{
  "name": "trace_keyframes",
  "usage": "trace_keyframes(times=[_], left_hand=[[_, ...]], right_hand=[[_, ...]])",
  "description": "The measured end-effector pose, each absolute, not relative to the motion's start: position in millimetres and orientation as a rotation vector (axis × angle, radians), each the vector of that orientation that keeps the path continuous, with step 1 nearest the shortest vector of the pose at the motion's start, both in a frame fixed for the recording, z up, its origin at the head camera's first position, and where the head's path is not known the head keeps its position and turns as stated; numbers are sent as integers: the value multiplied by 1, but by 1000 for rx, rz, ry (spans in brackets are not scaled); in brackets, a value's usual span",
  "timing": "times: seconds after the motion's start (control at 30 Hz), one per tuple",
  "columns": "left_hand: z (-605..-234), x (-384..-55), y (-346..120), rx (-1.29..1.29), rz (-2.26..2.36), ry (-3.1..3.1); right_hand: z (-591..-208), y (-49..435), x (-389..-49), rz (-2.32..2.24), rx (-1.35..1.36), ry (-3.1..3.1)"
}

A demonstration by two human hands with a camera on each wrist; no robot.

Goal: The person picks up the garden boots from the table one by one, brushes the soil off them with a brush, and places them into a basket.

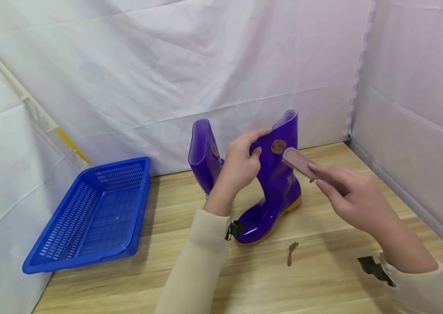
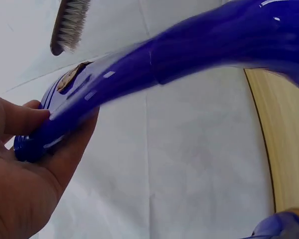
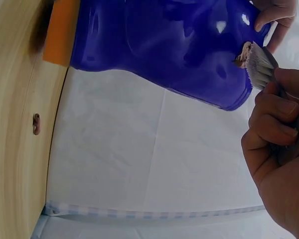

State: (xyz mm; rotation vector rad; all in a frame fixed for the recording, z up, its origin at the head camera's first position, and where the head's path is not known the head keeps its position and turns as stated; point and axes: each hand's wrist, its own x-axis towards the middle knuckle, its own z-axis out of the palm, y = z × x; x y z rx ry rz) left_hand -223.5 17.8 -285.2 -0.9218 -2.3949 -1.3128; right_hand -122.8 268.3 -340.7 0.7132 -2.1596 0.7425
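A shiny purple rain boot (image 1: 278, 174) with a yellowish sole stands on the table. My left hand (image 1: 245, 159) grips its shaft near the top, thumb on one side and fingers on the other, as the left wrist view also shows. On the shaft sits a brown, muddy-looking patch (image 1: 278, 146). My right hand (image 1: 356, 198) holds a pinkish scrub brush (image 1: 299, 162) by its handle. In the right wrist view, the pale bristles (image 3: 260, 67) are at the edge of that patch. A second purple boot (image 1: 203, 150), bearing a similar brown patch (image 1: 215, 151), stands behind my left hand.
A blue plastic basket (image 1: 140, 209) with perforated sides stands at the left of the wooden table (image 1: 174, 209). A small brown scrap (image 1: 291, 254) lies in front of the boots. White sheeting (image 1: 158, 87) hangs behind and on both sides.
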Motion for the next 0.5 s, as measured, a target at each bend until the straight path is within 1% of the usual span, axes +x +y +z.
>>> trace_keyframes(times=[0.27,0.5], left_hand=[[-289,-215,17,-1069,-984,-2282],[-296,-211,16,-1047,-1052,-2220]], right_hand=[[-344,267,-126,742,747,-2081],[-344,265,-128,720,795,-2039]])
